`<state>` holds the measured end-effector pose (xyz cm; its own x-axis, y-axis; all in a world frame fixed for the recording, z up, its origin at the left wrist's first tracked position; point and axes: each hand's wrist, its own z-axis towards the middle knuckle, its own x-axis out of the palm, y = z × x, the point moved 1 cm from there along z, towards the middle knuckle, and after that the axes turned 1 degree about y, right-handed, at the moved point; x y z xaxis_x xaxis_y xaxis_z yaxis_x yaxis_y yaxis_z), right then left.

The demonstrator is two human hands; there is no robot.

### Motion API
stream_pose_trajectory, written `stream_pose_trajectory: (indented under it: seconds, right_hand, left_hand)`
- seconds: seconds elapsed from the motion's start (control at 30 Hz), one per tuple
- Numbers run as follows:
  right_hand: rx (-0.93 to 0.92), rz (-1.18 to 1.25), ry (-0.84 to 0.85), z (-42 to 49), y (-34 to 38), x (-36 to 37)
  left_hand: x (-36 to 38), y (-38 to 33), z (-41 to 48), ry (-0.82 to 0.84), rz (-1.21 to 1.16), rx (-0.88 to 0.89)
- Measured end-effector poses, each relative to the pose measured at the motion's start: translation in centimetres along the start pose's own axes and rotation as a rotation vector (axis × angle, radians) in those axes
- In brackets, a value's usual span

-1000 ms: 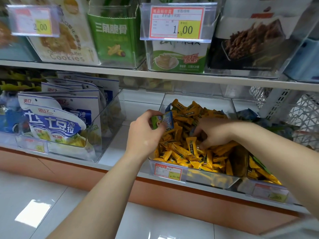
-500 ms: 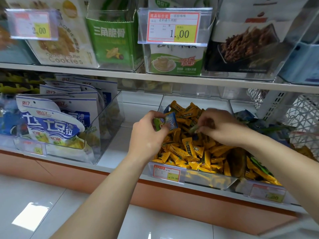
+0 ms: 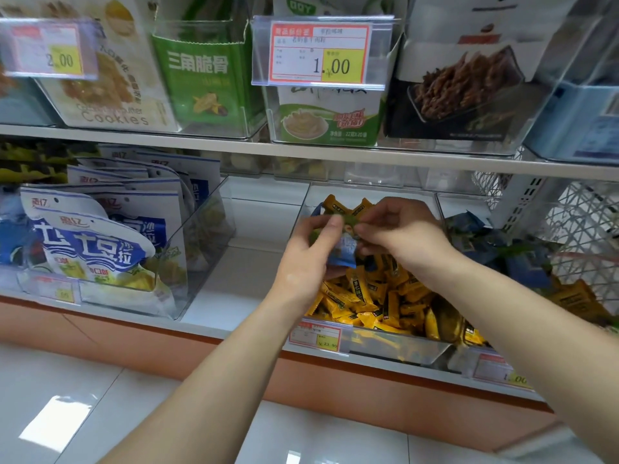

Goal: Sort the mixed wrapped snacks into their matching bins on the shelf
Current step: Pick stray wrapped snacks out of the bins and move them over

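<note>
Both our hands met above the bin of yellow snacks (image 3: 402,348). Our left hand (image 3: 308,252) was clamped on a small blue packet (image 3: 345,256), which hung roughly upright below the thumb. Our right hand (image 3: 402,232) pinched a green packet (image 3: 347,225) pressed right against it, fingertips almost touching the left thumb. Both forearms rose from below, palms turned inward. The neighbouring bin (image 3: 467,360), holding blue and green packets, lay just to the right, beside our right forearm. We judged the right hand nearer for the drop there, clear of the yellow snacks (image 3: 365,293) beneath.
</note>
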<state>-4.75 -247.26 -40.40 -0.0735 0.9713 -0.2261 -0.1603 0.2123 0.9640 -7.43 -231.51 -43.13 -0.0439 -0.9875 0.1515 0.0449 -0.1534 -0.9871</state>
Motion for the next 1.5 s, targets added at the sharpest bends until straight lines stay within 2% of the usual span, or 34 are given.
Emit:
stream_pose_trajectory:
  seconds: [0.13, 0.2, 0.23, 0.3, 0.4, 0.57, 0.63, 0.9, 1.07, 1.17, 1.33, 1.5]
  right_hand:
    - [-0.024, -0.072, 0.055, 1.8, -0.7, -0.1]
    - [-0.052, -0.248, 0.001, 3.6, -1.5, -1.7]
    - [-0.067, -0.394, 0.02, 4.5, -2.2, -2.5]
    - [-0.064, -0.726, 0.184, 6.0, -3.7, -3.1]
    - [-0.006, -0.982, 0.346, 7.4, -5.4, -2.4]
    - [-0.04, -1.209, 0.332, 8.5, -5.8, -1.2]
    - [-0.072, -1.216, 0.289, 8.5, -6.0, -1.0]
    - [-0.057, -0.646, 0.034, 4.7, -2.7, -3.6]
    - [0.098, 0.018, -0.072, -1.2, -0.7, -3.7]
    - [0.181, 0.276, -0.085, -3.9, -0.2, -3.6]
    - [0.294, 0.568, -0.092, -7.6, 0.4, -4.4]
    - [0.198, 0.544, 0.067, -10.2, 0.4, -5.2]
  left_hand:
    - [-1.1, 0.2, 0.3, -0.092, 0.409, 0.181]
    - [-2.2, -0.2, 0.5, -0.134, 0.541, 0.246]
    - [-2.7, -0.4, 0.6, -0.146, 0.573, 0.262]
    - [-3.5, -0.6, 0.6, -0.169, 0.615, 0.281]
    - [-3.7, -0.5, 0.6, -0.175, 0.671, 0.29]
    - [-3.8, -0.3, 0.8, -0.167, 0.666, 0.278]
    - [-3.8, -0.3, 0.8, -0.164, 0.659, 0.273]
    - [-3.4, -0.5, 0.7, -0.147, 0.545, 0.249]
    - [-0.7, -0.5, -0.1, 0.042, 0.234, 0.16]
    - [1.2, -0.5, -0.7, 0.119, 0.131, 0.138]
    - [3.9, -0.7, -1.9, 0.188, 0.047, 0.153]
    - [6.9, -0.6, -3.4, 0.332, 0.072, 0.133]
